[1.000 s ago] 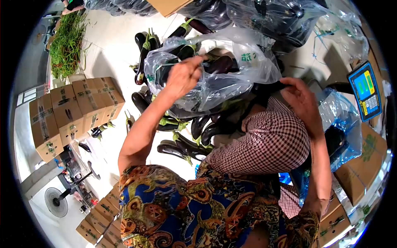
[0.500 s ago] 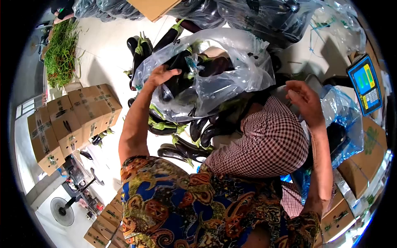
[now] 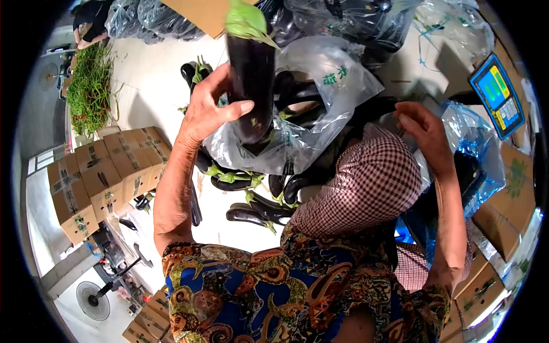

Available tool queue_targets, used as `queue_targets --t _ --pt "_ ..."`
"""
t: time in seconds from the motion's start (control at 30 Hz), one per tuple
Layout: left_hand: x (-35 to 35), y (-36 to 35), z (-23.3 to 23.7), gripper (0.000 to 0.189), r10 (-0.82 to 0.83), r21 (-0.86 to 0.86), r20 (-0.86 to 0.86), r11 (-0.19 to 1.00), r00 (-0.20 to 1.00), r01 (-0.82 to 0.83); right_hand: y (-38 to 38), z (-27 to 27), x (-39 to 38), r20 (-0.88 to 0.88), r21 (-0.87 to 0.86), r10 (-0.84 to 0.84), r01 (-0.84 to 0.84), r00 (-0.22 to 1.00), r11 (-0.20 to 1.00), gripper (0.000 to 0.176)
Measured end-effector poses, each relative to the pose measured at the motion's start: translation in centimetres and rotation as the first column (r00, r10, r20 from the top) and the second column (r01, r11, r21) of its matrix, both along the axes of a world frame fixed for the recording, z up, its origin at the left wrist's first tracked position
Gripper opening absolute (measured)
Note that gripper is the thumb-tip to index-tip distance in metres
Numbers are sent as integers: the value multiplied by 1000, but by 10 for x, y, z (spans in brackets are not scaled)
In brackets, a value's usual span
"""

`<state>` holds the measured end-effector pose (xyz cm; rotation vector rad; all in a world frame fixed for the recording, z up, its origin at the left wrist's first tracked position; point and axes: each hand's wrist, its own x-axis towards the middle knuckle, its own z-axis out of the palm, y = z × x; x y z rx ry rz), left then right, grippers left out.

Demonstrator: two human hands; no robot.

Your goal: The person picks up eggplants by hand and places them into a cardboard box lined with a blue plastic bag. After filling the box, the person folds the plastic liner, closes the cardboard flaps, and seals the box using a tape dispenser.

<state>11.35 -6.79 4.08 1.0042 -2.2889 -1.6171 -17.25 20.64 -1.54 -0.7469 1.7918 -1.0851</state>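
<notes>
My left hand [image 3: 209,108] is closed round a large dark eggplant [image 3: 250,80], held upright with its green cap at the top. Beneath it lies a clear plastic bag [image 3: 337,86] with green print, its mouth open and more eggplants [image 3: 300,94] inside. My right hand [image 3: 424,131] hangs over the right side, fingers bent and apart, with nothing visible in it. Near it is a blue plastic bag [image 3: 486,154] with dark eggplants in it. Several loose eggplants [image 3: 251,214] lie on the white floor beside the clear bag.
A blue digital scale display [image 3: 497,96] stands at the right. Stacked cardboard boxes [image 3: 103,177] and a pile of green peppers [image 3: 88,86] are at the left. More filled plastic bags [image 3: 349,23] line the back. Another person [image 3: 91,23] is at the upper left.
My left hand has lifted an eggplant up out of the clear bag, where it was reaching in before. My right hand has barely moved.
</notes>
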Motion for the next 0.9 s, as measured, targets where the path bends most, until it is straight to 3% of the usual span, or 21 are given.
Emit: queue_targets --t 0.03,0.1,0.13,0.17,0.23,0.27,0.3,0.37,0.43,0.5,0.57,0.6,0.63,0.7,0.77,0.8,0.9 --pt "-3 -2 3 65 13 -77 1 997 1000 -12 3 2 -1 -12 -10 -19 19 1000 1000 29" --pt "-26 14 16 62 146 -4 -202 989 968 -150 9 12 -3 -43 -64 -14 11 999 998 28" --pt "-29 7 9 60 137 -58 -314 985 939 -163 15 16 -3 -62 -75 -37 32 997 997 28" --pt "-32 4 6 59 200 8 -349 977 915 -211 22 14 -9 -168 -115 -12 -7 986 993 27" --pt "-65 17 12 61 252 290 -541 951 802 -103 46 14 -24 -239 -200 -43 -5 970 980 28" --pt "-83 25 16 66 232 384 -570 923 788 6 60 3 -31 -187 -263 -111 59 976 963 29" --pt "-99 39 26 73 284 409 -552 911 784 -43 77 3 -35 -237 -242 -184 125 954 962 29" --pt "-129 66 31 74 240 451 -510 893 826 18 111 19 -49 -254 -100 -230 211 939 972 31" --pt "-155 101 34 75 188 511 -461 855 867 86 147 24 -54 -234 -59 -291 285 928 957 30" --pt "-192 146 44 61 -80 304 -414 927 907 220 178 24 -50 -92 -85 -395 388 914 918 31" --pt "-211 183 46 54 -314 221 -294 897 903 384 187 35 -31 -68 -103 -379 372 923 923 38" --pt "-220 201 47 51 -428 178 -234 864 873 471 190 41 -17 -11 -166 -322 316 947 934 56" --pt "-226 209 43 65 -500 234 -261 797 826 556 183 52 -6 124 -219 -333 353 935 910 69" --pt "-242 227 28 84 -614 53 -276 758 739 650 177 57 10 253 -351 -291 367 923 861 86" --pt "-255 257 19 88 -608 50 -260 767 750 639 181 54 15 11 -334 -382 364 924 870 96" --pt "-258 262 18 89 -606 75 -263 763 751 642 180 60 12 15 -207 -383 377 924 902 99" --pt "-277 270 24 89 -631 273 -214 695 746 666 197 58 5 314 -178 -386 453 867 873 95"
